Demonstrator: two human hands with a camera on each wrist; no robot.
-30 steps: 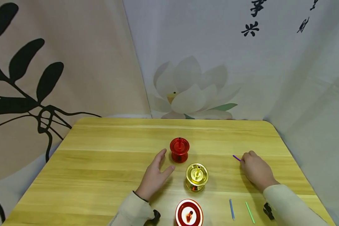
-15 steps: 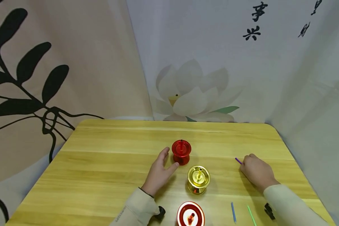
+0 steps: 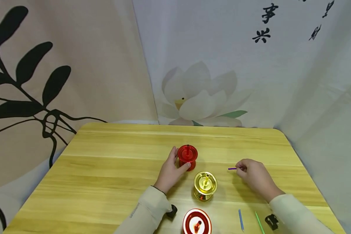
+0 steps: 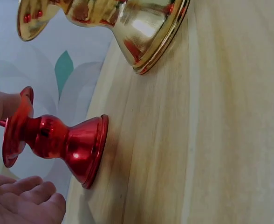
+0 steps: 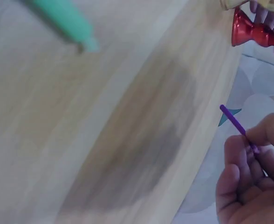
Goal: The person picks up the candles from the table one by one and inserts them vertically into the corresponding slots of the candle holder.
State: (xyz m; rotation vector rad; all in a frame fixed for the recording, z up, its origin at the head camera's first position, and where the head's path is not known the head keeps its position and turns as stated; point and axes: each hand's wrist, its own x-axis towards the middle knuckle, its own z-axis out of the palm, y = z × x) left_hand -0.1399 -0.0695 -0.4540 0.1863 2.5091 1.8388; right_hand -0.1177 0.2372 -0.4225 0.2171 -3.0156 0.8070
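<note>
Left hand (image 3: 169, 173) is hanging loose around the side of the back red candle holder (image 3: 188, 156), not gripping; whether it is touching, I cannot tell. Right hand (image 3: 256, 176) is pinching a thin purple candle (image 3: 231, 168), well apart from that holder. Getting these two ready to meet seems to be the step in hand. The next move is probably calling for a steady left grip and careful right aim. A gold candle holder (image 3: 205, 184) and a front red candle holder (image 3: 197, 221) are standing nearer, with a blue candle (image 3: 241, 220) and green candle (image 3: 259, 222) lying to their right. Everything is sitting on a yellow wooden table (image 3: 114, 169); behind, cloth (image 3: 216, 42) is showing a pale lotus (image 3: 200, 97), black leaves (image 3: 57, 85) and writing (image 3: 262, 35).
</note>
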